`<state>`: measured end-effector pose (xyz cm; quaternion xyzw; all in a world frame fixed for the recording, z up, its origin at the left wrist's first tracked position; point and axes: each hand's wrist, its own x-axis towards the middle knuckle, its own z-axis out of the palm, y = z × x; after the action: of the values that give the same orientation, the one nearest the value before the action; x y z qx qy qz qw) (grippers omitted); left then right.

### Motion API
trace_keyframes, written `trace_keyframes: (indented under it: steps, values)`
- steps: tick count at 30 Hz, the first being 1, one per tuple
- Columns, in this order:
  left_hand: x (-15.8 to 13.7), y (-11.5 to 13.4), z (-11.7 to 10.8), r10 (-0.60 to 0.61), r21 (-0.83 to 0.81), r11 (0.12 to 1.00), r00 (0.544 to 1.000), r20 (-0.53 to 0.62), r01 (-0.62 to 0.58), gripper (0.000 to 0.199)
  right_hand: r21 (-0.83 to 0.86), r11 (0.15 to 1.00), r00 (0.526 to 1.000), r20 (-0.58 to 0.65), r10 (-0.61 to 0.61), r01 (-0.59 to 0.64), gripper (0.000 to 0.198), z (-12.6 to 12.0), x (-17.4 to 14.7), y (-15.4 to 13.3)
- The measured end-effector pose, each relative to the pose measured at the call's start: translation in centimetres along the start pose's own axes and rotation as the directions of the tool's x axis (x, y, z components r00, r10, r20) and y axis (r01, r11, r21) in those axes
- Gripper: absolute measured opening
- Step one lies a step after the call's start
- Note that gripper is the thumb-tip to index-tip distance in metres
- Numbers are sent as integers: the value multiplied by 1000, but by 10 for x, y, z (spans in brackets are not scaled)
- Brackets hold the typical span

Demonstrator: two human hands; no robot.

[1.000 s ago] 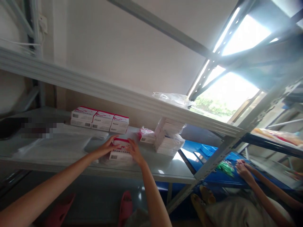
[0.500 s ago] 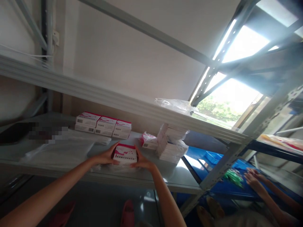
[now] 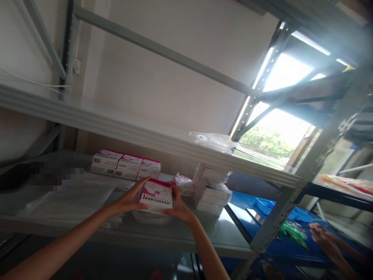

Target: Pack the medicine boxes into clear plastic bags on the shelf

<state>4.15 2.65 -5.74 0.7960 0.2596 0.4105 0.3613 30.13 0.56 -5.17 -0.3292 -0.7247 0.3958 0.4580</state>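
left hand [image 3: 130, 199] + right hand [image 3: 178, 206]: grip holds box [image 3: 155, 196] | above shelf [image 3: 180, 233], seemingly lifted

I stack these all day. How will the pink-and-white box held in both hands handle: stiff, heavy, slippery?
The box probably stays stiff: its edges look straight between the left hand and the right hand. It seems light, held by the fingertips. Its smooth faces might slip.
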Motion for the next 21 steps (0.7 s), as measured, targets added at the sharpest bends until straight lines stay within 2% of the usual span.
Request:
trace_keyframes:
  steps: [3,6,9,12,17,21]
  values:
    - [3,5,-1,-4,-36,999,1000,-21,3,98,11,1000,999,36,18,-18,91,-3,4,-8]
    - [5,4,0,-32,-140,990,999,-27,28,99,18,998,998,43,53,-54,93,-6,7,-8]
    - [6,6,0,-68,-261,963,998,-20,60,101,-32,997,997,4,73,-72,91,-7,7,-5]
    - [7,11,-2,-88,-303,950,996,-33,74,99,-68,995,996,-50,68,-71,89,-7,10,-4]
    - [22,11,-16,-72,-179,981,997,5,72,93,78,995,994,-87,61,-54,84,-10,25,-6]
    - [53,6,-47,-35,40,999,995,91,32,93,120,991,993,-96,66,-54,71,-14,57,-10]
